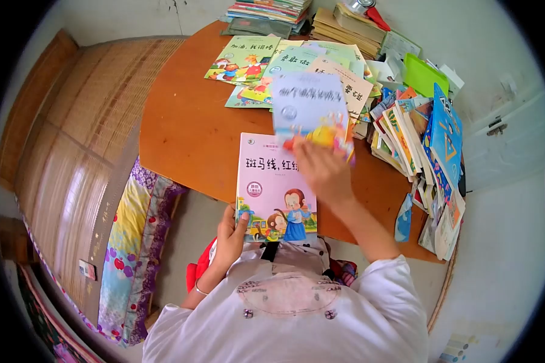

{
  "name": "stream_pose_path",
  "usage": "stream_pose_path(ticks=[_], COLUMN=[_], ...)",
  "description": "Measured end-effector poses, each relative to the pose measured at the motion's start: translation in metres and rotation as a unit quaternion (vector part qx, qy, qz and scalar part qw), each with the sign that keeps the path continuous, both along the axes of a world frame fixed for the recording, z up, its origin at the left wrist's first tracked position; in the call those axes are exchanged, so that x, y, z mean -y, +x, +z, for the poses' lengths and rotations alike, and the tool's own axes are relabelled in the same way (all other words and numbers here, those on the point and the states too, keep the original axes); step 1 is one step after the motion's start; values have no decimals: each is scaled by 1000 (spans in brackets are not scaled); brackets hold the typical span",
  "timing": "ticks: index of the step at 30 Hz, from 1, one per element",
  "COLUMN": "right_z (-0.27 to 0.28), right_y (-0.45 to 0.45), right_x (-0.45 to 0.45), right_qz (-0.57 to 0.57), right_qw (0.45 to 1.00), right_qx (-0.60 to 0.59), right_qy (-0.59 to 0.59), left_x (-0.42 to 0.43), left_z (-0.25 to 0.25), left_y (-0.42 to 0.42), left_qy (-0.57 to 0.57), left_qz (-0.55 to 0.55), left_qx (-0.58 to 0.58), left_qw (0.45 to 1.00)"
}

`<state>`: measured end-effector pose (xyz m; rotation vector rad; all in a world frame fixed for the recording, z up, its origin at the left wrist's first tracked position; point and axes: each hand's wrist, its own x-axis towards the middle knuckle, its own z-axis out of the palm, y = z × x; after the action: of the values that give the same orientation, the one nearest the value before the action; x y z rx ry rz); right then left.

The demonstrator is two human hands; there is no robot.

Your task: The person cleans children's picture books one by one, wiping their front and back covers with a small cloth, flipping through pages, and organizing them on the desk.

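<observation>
My left hand (229,235) grips the lower left edge of a pink picture book (272,199), its thumb on the cover near two cartoon monkeys. Above and to the right, my right hand (321,169) holds a light blue book (306,103) by its lower edge; the book is blurred and overlaps the pink one's upper right corner. Behind the blue book, several thin books are spread on the wooden table, among them a green book (242,58) and a peach book (345,85).
The round wooden table (181,121) carries a stack of books (269,12) at the back, thick books (345,30) beside it, a green tray (426,75) and a leaning pile of books (406,133) at the right. A patterned cushion (130,254) lies at the left.
</observation>
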<state>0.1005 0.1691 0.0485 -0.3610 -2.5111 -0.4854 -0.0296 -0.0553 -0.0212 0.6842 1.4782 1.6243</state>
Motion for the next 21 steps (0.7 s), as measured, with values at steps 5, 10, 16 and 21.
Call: stream_pose_path(ticks=[5, 10, 16, 21], right_z=[-11, -5, 0, -2], right_y=[23, 19, 11, 28], right_x=[107, 81, -42, 11], right_qz=[108, 184, -103, -29], right_qw=[991, 947, 994, 996], right_qx=[75, 109, -37, 12], right_qy=[-38, -238, -23, -85], left_x=[1, 0, 3, 6], left_z=[14, -3, 9, -6], left_y=[1, -1, 0, -3], left_qy=[-28, 2, -36, -14], left_qz=[8, -22, -19, -25], left_qx=[86, 28, 81, 45], left_qw=[996, 999, 996, 999])
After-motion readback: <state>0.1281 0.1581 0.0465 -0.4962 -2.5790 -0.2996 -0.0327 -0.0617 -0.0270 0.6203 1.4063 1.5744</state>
